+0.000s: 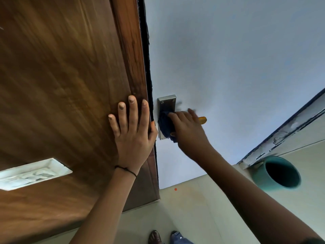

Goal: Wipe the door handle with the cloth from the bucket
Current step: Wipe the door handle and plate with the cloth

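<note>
At the near edge, a sandalled foot stands on the pale tiled floor. Off to the right, a teal bucket sits on the floor against the base of the wall. Farther up, the left hand lies flat with fingers spread on the brown wooden door, thumb hooked round its edge, gripping nothing. Just right of it, the right hand clutches a dark blue cloth and presses it against the door handle, whose orange tip pokes out beyond the fingers. The cloth covers the lower part of the metal plate on the pale blue surface.
</note>
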A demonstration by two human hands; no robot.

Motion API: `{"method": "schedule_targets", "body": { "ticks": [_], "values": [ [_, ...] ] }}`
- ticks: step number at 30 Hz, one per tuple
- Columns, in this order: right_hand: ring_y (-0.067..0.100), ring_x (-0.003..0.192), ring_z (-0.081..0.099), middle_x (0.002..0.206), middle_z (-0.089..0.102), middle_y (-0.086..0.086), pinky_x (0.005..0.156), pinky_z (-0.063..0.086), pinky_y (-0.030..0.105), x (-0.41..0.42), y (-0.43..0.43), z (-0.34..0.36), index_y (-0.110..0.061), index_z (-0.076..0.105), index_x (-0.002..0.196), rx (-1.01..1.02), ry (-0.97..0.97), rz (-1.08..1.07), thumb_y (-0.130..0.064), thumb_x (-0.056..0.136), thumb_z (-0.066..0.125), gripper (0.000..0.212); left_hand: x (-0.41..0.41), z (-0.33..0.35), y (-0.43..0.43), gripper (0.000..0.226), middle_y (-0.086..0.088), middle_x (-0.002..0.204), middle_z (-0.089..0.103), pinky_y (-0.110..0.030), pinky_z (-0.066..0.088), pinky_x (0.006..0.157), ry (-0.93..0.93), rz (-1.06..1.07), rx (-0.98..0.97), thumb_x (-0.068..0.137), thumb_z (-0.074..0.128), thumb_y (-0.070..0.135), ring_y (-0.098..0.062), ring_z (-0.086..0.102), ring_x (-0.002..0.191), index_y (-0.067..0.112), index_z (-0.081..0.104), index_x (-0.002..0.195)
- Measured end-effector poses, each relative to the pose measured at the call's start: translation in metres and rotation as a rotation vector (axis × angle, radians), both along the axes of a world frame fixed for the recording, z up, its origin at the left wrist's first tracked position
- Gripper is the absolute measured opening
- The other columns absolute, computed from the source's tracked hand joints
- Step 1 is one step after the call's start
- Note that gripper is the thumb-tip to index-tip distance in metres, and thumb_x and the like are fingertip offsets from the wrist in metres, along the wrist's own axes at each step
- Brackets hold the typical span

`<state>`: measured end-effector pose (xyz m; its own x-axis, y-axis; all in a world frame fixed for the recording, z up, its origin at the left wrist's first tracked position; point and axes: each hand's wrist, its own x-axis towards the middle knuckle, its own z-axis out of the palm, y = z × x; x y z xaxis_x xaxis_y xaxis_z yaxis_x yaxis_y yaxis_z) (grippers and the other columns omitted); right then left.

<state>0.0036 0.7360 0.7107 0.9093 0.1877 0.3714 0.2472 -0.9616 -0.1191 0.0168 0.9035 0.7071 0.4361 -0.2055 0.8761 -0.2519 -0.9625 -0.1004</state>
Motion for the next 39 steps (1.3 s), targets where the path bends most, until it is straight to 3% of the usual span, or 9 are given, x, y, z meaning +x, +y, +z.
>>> {"method": "schedule_targets", "body": {
  "ticks": [3, 10, 17, 22, 28, 32, 35, 37, 39],
  "values": [
    [0.034, 0.107, 0.062, 0.114, 0.067, 0.015, 0.109, 0.036, 0.045, 0.003, -0.003, -0.002, -0.005, 0.054, 0.125, -0.013, 0.016, 0.042, -0.007, 0.067, 0.078, 0.062, 0.001, 0.0, 0.0, 0.082, -0.003, 0.158, -0.023, -0.042, -0.01, 0.118, -0.008, -0.004, -0.005, 0.093, 0.05, 0.036, -0.021, -0.019, 0.146, 0.017, -0.005, 0.151],
    [0.025, 0.117, 0.056, 0.118, 0.063, 0.007, 0.12, 0.0, 0.041, 0.007, -0.078, 0.012, -0.01, 0.05, 0.127, -0.018, 0.176, -0.062, -0.019, 0.082, 0.063, 0.047, -0.001, 0.002, 0.0, 0.085, -0.001, 0.157, -0.025, -0.042, -0.011, 0.118, 0.01, -0.004, -0.012, 0.092, 0.052, 0.035, -0.02, -0.021, 0.145, 0.018, -0.007, 0.151],
    [0.038, 0.101, 0.063, 0.107, 0.066, 0.017, 0.112, 0.028, 0.056, 0.009, -0.039, -0.001, -0.007, 0.052, 0.13, -0.126, 0.046, 0.077, -0.003, 0.066, 0.072, 0.068, 0.001, 0.0, -0.005, 0.084, -0.001, 0.157, -0.026, -0.043, -0.011, 0.118, 0.009, 0.027, -0.023, 0.092, 0.05, 0.031, -0.02, -0.022, 0.145, 0.017, -0.008, 0.15],
    [0.037, 0.119, 0.053, 0.126, 0.058, 0.018, 0.119, 0.02, 0.051, 0.005, -0.014, -0.005, -0.008, 0.036, 0.143, -0.132, 0.013, 0.105, -0.004, 0.077, 0.065, 0.072, 0.0, -0.001, -0.006, 0.084, -0.001, 0.156, -0.027, -0.043, -0.012, 0.118, 0.014, 0.037, -0.026, 0.091, 0.05, 0.031, -0.02, -0.023, 0.145, 0.017, -0.009, 0.15],
    [0.027, 0.124, 0.051, 0.129, 0.058, 0.005, 0.119, 0.009, 0.047, 0.014, -0.063, 0.003, -0.017, 0.043, 0.138, -0.061, 0.128, 0.121, -0.019, 0.083, 0.063, 0.059, 0.001, -0.001, -0.006, 0.086, 0.0, 0.156, -0.027, -0.043, -0.012, 0.118, 0.021, 0.045, -0.024, 0.091, 0.05, 0.032, -0.019, -0.022, 0.145, 0.017, -0.01, 0.15],
    [0.022, 0.128, 0.045, 0.134, 0.053, 0.0, 0.119, 0.009, 0.044, 0.016, -0.092, 0.004, -0.022, 0.043, 0.138, 0.11, 0.291, 0.071, -0.02, 0.087, 0.06, 0.054, 0.001, -0.002, -0.006, 0.088, -0.001, 0.156, -0.027, -0.043, -0.011, 0.118, 0.02, 0.059, -0.013, 0.09, 0.052, 0.032, -0.019, -0.022, 0.145, 0.017, -0.01, 0.15],
    [0.021, 0.114, 0.051, 0.121, 0.057, -0.002, 0.112, 0.028, 0.043, 0.021, -0.106, -0.002, -0.022, 0.049, 0.131, 0.38, 0.364, 0.073, -0.012, 0.086, 0.06, 0.047, 0.001, -0.001, -0.006, 0.09, 0.0, 0.156, -0.028, -0.043, -0.012, 0.118, 0.017, 0.057, -0.015, 0.089, 0.054, 0.03, -0.019, -0.023, 0.145, 0.018, -0.012, 0.15],
    [0.014, 0.103, 0.056, 0.114, 0.059, -0.003, 0.096, 0.042, 0.026, 0.02, -0.112, -0.008, -0.018, 0.05, 0.13, 0.631, 0.406, 0.087, -0.006, 0.087, 0.06, 0.046, 0.001, -0.001, -0.006, 0.091, 0.0, 0.156, -0.028, -0.043, -0.013, 0.118, 0.022, 0.054, -0.014, 0.088, 0.055, 0.03, -0.018, -0.023, 0.144, 0.018, -0.012, 0.15],
    [-0.002, 0.096, 0.059, 0.113, 0.061, -0.002, 0.083, 0.043, 0.008, 0.013, -0.111, -0.016, -0.016, 0.048, 0.131, 0.89, 0.437, 0.077, -0.004, 0.09, 0.058, 0.044, 0.001, -0.001, -0.006, 0.092, 0.0, 0.156, -0.028, -0.042, -0.013, 0.118, 0.02, 0.061, -0.017, 0.088, 0.056, 0.03, -0.019, -0.023, 0.144, 0.018, -0.012, 0.15]
  ]
}}
